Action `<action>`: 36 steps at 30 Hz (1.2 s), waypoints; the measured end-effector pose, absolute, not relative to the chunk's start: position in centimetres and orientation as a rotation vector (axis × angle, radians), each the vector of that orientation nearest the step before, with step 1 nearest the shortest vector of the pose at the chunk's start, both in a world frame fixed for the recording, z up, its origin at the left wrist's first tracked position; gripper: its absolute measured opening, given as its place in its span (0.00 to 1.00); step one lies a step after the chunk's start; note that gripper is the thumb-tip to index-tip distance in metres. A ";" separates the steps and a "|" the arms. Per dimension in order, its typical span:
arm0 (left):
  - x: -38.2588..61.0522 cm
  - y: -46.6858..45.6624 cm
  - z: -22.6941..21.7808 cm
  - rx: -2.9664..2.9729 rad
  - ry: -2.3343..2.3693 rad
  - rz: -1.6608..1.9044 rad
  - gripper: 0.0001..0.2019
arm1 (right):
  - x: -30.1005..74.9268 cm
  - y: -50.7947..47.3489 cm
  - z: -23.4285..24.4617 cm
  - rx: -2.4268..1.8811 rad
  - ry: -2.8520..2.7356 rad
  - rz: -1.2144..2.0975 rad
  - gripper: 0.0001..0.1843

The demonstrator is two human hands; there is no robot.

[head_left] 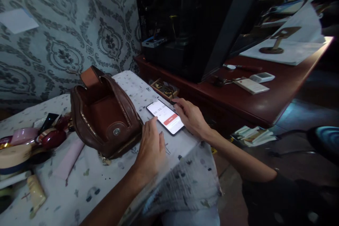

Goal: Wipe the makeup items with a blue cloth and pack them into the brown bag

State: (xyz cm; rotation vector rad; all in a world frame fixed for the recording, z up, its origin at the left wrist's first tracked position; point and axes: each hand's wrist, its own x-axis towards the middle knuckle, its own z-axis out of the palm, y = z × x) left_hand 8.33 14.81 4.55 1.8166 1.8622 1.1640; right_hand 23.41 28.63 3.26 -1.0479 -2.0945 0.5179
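A lit smartphone (169,120) lies face up on the patterned tablecloth, showing timer digits and a red button. My left hand (152,141) rests between the phone and a brown leather handbag (127,130), its fingers loosely bent and the thumb apart, holding nothing. At the phone's right edge is my right hand (194,118), fingers stretched towards a small wooden box (166,90) with metallic items; whether it touches the phone I cannot tell. The handbag stands unzipped, its flap up and its brown lining visible.
Cosmetics crowd the left, including a pink pouch (70,159), a cream tube (36,192) and a dark red bottle (53,138). A large black screen (190,24) stands on a red-brown cabinet (254,106), with a white box (251,85) and papers (286,51).
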 end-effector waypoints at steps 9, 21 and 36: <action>9.0 15.8 3.0 1.773 1.889 1.072 0.26 | 23.4 27.1 2.8 -1.077 -2.177 0.463 0.19; 8.1 12.7 4.2 2.035 1.763 1.109 0.20 | 23.7 27.3 2.9 -1.076 -2.073 0.621 0.19; -5.3 0.5 6.4 2.585 2.183 0.772 0.12 | 21.9 20.5 5.1 -0.385 -2.068 0.488 0.10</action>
